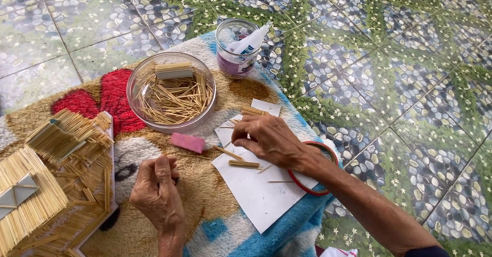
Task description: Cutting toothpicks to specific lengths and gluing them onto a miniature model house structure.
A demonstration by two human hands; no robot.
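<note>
Two hands work among thin wooden sticks on a patterned rug.

Head view: the right hand (269, 139) rests on the white paper sheet (256, 190), fingers pinched together on sticks (225, 152) at the paper's left edge. The left hand (156, 190), left of the paper, is curled closed; what it holds, I cannot tell. Above the paper sits a clear bowl of sticks (171, 90); far left, a stick model house (56, 170).
</note>
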